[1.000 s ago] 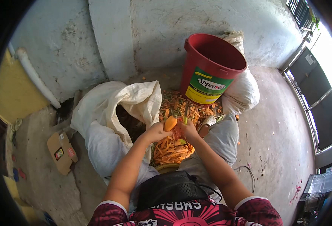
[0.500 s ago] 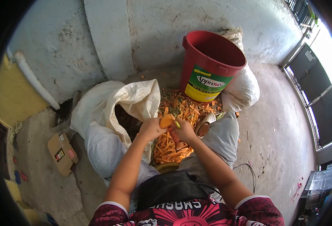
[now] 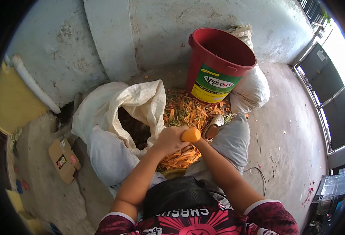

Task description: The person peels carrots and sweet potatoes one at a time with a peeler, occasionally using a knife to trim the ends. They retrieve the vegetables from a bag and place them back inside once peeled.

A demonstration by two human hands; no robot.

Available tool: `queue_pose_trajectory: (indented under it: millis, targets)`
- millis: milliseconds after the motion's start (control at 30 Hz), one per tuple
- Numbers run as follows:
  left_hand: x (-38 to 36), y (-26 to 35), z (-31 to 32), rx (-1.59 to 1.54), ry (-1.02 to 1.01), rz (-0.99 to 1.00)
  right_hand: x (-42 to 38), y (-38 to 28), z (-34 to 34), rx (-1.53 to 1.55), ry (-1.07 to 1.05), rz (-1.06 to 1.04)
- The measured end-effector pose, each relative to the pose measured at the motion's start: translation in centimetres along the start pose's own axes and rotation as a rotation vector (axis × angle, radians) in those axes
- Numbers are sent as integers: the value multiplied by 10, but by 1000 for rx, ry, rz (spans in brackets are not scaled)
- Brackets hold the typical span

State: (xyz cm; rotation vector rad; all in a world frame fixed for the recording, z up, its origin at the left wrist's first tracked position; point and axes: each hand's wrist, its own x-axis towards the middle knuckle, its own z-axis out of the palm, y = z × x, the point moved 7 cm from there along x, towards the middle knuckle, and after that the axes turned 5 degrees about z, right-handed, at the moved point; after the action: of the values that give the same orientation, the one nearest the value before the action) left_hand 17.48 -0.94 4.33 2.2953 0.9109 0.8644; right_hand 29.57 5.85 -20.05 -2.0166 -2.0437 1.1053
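Left hand (image 3: 171, 139): fingers wrapped around a carrot (image 3: 191, 135), held above the orange strips (image 3: 180, 159). Right hand: hidden behind carrot and left hand; I cannot tell its fingers' state. For control, I judge a firm grip and steady wrist best.

The left hand (image 3: 172, 140) is held curled with its back turned up, the left forearm (image 3: 144, 174) slanted inward to it. From the opposite side the right forearm (image 3: 223, 168) is angled toward it, the right hand being hidden from view.
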Motion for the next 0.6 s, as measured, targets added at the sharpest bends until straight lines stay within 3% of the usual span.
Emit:
queue_pose_trajectory:
  millis: [100,133,267,367,400,500,533,600]
  targets:
    - [-11,-43,0,283,-179,-226,-26,-11,-24,603,-3,187]
    - [-16,-55,-1,314,-220,-284,-39,-13,-23,1003,-150,438]
    - [-25,-86,5,431,-344,-388,-71,-76,-54,1507,-508,149]
    - [-26,-84,8,375,-364,-368,-87,-92,-53,1408,-499,90]
    - [-25,-82,11,332,-364,-359,-87,-102,-55,1313,-471,-41]
    - [-30,-96,28,334,-434,-350,-91,-113,-71,607,-398,-107]
    - [-31,-97,26,300,-374,-346,-84,-110,-76,417,-316,-142]
    - [-30,-93,20,236,-257,-327,-94,-122,-103,47,-438,-147]
